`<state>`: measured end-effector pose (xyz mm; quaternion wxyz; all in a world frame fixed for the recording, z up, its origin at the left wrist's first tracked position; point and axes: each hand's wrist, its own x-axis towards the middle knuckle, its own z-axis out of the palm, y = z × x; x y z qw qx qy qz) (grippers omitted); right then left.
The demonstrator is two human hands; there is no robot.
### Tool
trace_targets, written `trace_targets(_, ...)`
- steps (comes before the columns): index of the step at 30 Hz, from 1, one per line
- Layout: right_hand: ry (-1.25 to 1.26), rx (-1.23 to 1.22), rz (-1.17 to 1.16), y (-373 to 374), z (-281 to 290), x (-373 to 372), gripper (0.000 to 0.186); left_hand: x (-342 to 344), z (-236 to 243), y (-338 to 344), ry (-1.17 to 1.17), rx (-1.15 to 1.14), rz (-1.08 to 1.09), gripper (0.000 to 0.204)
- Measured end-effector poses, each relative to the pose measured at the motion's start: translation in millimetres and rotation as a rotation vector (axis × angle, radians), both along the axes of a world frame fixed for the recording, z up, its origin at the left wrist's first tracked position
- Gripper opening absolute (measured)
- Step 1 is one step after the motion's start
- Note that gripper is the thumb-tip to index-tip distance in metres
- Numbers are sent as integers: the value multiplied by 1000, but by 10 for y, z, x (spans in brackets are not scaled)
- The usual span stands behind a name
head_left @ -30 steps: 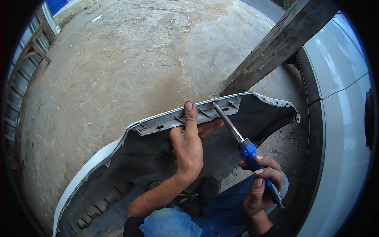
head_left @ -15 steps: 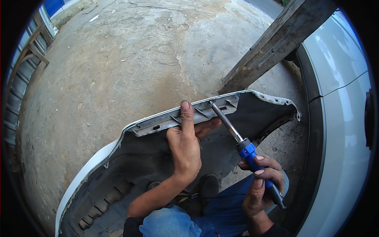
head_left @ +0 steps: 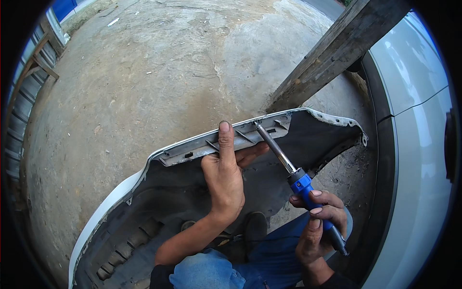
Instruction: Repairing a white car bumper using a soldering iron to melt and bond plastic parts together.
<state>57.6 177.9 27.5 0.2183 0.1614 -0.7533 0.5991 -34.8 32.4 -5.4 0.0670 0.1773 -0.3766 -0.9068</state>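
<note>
A large car bumper (head_left: 178, 185), white on its outer edge and dark on its inner side, lies across in front of me. My left hand (head_left: 225, 178) grips its upper flange, thumb up against the grey ribbed strip (head_left: 204, 144) and fingers spread along underneath. A soldering iron (head_left: 300, 184) with a blue handle and a long metal barrel is in my right hand (head_left: 323, 231). Its tip meets the strip near the top edge, right of my left thumb. My right fingers are wrapped round the handle.
A wooden post (head_left: 332, 58) rises just beyond the bumper. At the right stands a pale car body (head_left: 418, 144) with dark lower trim. Concrete floor (head_left: 144, 72) spreads ahead, and a wooden frame (head_left: 41, 62) leans at the far left. My jeans and a dark shoe (head_left: 255, 226) show below.
The bumper's upper edge and my left hand have shifted very slightly up and left. The soldering iron's tip has moved slightly with the strip; both holds are unchanged.
</note>
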Motion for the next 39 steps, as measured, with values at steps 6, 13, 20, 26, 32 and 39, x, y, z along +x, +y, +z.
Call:
trace_targets(6,0,11,-1,-4,8,2,12,11,-10,-12,5,-31,-35,59)
trace_targets(13,-8,8,-11,-16,22,11,11,12,-12,-7,15,-34,-30,59)
trace_targets(20,-10,23,-14,-16,27,9,12,12,-16,-7,11,-32,-30,59)
trace_targets(26,-2,18,-7,-15,19,2,12,7,-28,-7,7,-32,-24,59)
trace_targets(32,-3,24,-4,-19,24,-5,12,5,-28,-10,8,-35,-23,59)
trace_targets(39,11,12,-9,-20,11,-10,12,1,-19,-5,14,-26,-24,59)
